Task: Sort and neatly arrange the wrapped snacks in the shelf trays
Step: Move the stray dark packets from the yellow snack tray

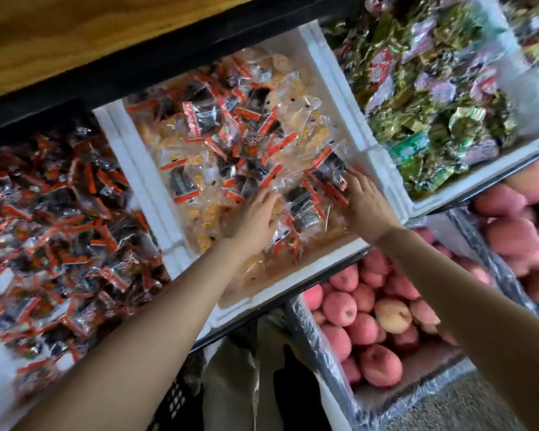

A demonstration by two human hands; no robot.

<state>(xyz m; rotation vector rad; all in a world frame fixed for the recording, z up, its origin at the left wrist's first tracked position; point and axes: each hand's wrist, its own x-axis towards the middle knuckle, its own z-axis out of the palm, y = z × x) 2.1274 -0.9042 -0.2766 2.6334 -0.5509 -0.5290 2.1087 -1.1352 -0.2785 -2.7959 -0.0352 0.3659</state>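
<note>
A white foam tray (330, 73) in the middle of the shelf holds several clear-wrapped snacks (231, 132), some dark and some yellow, with orange strips. My left hand (252, 222) lies flat on the packets near the tray's front, fingers straight. My right hand (366, 203) rests on the packets at the tray's front right corner, fingers extended onto a dark packet (330, 169). Neither hand visibly grips a packet. Another tray to the left is heaped with dark snacks with orange strips (53, 228).
A third foam tray (383, 169) at the right holds green and pink foil-wrapped snacks (433, 88). Below the shelf, crates of pink apples (367, 321) fill the lower right. A wooden shelf board (59, 32) hangs above the trays.
</note>
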